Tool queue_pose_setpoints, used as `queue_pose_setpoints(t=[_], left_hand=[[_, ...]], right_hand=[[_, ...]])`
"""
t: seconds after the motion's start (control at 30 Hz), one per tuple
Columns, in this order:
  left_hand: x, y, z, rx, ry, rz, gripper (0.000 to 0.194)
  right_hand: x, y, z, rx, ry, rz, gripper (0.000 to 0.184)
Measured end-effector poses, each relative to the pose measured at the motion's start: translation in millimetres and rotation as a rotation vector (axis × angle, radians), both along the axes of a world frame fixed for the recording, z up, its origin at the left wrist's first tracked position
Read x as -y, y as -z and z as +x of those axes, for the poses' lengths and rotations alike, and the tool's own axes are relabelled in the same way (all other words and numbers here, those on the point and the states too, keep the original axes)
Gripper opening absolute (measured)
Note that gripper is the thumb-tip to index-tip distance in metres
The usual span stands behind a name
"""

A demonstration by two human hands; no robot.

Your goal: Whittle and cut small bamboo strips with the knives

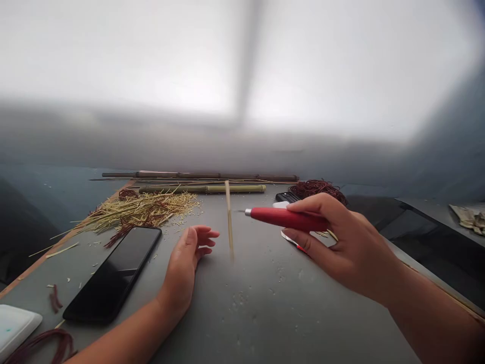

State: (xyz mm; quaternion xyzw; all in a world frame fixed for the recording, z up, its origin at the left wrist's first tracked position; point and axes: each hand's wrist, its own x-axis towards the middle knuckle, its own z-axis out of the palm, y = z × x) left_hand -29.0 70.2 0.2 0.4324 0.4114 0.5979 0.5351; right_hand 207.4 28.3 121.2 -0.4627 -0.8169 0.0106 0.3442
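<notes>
My right hand [341,242] is closed around the red handle of an awl [286,218], whose thin metal tip points left. Just beyond that tip is a narrow pale bamboo strip [230,222], nearly upright and blurred by motion. I see a gap between the strip and my left hand [187,263]. That hand is low over the grey table with loosely curled fingers, slightly apart, and nothing visible in them. Partly hidden behind my right hand lies a white and red tool [291,240]; its kind is unclear.
Left of my left hand lies a black phone [113,273], with a heap of bamboo shavings [147,210] behind it. Bamboo poles [235,189] lie along the back. A dark reddish tangle of strands [318,189] sits back right. A white object [17,328] is at front left.
</notes>
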Motion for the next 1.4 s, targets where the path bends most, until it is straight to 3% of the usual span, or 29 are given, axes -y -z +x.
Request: queue_pose_setpoints(t=[0.13,0.27,0.43,0.5,0.67,0.77,0.87,0.93,1.07,1.2,1.3,1.4], left_hand=[[7.0,0.6,-3.9,-0.107,0.121,0.16,0.07],[16.9,-6.1,-4.7,-0.1,0.134,0.372,0.071],[24.2,-15.2,2.1,-0.156,0.067,0.249,0.031],[25.0,-16.9,4.6,-0.137,0.101,0.206,0.031],[21.8,-20.1,8.3,0.057,0.118,0.063,0.039],[16.0,-20.3,7.7,0.194,0.039,-0.069,0.044],[10.0,-18.7,4.6,0.202,-0.034,-0.187,0.046],[7.3,-18.5,2.2,0.109,0.002,-0.243,0.051],[4.5,-21.5,-1.1,-0.111,0.164,-0.277,0.058],[3.0,-19.3,-2.3,-0.408,0.231,-0.184,0.056],[4.8,-11.4,-2.5,-0.641,0.208,-0.021,0.059],[8.5,-4.4,-2.4,-0.802,0.174,0.162,0.06]], right_hand=[[0.7,20.8,-15.4,0.135,-0.042,-0.175,0.007],[4.2,37.1,-34.0,0.297,0.045,-0.311,0.013],[7.0,51.2,-40.7,0.323,0.017,-0.36,0.023],[8.3,59.3,-42.8,0.312,-0.013,-0.379,0.028],[6.3,73.7,-47.0,0.231,-0.069,-0.433,0.012],[-2.9,74.5,-41.6,0.112,-0.075,-0.446,0.022],[-15.6,76.7,-33.9,-0.056,-0.061,-0.532,0.018],[-24.0,82.5,-30.5,-0.223,-0.036,-0.645,0.019],[-36.8,100.3,-28.1,-0.671,0.078,-0.878,0.055],[-40.9,107.0,-27.4,-0.902,0.026,-0.866,0.055],[-40.1,104.6,-28.3,-1.004,-0.032,-0.881,0.046],[-39.6,104.1,-30.7,-1.118,-0.008,-0.89,0.05]])
